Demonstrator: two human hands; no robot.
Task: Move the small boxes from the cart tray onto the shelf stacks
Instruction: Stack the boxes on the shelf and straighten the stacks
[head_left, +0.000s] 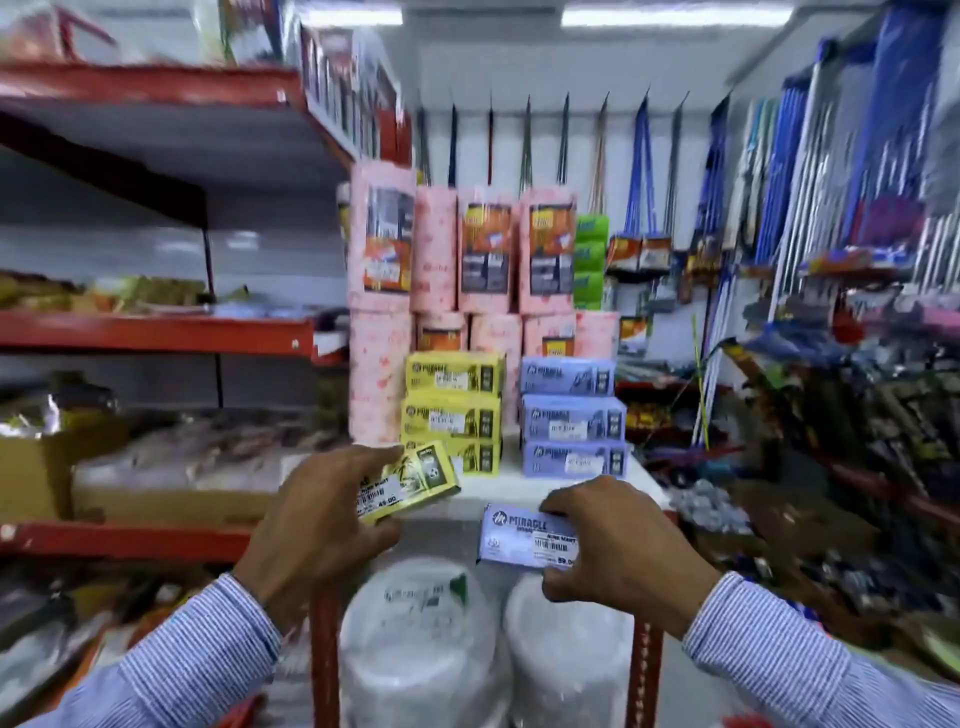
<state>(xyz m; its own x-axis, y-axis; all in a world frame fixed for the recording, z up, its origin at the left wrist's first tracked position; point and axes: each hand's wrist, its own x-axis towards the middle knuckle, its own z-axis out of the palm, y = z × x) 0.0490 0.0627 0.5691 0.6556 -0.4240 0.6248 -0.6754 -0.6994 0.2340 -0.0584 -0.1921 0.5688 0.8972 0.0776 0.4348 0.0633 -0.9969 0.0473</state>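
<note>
My left hand (322, 509) grips a small yellow box (415, 486), tilted, just in front of the stack of yellow boxes (453, 410) on the white shelf (498, 486). A small lilac box (524, 535) with a price label is held in my right hand (618, 540), below and in front of the stack of lilac boxes (571, 415). Each stack is three boxes high. The two stacks stand side by side, yellow on the left, lilac on the right. The cart tray is out of view.
Pink wrapped rolls (488, 249) stand behind the stacks. Stacks of white plates in plastic (415, 639) sit on the level below. Red-framed shelves (156, 332) with goods run along the left. Brooms and mops (779, 208) hang on the right wall.
</note>
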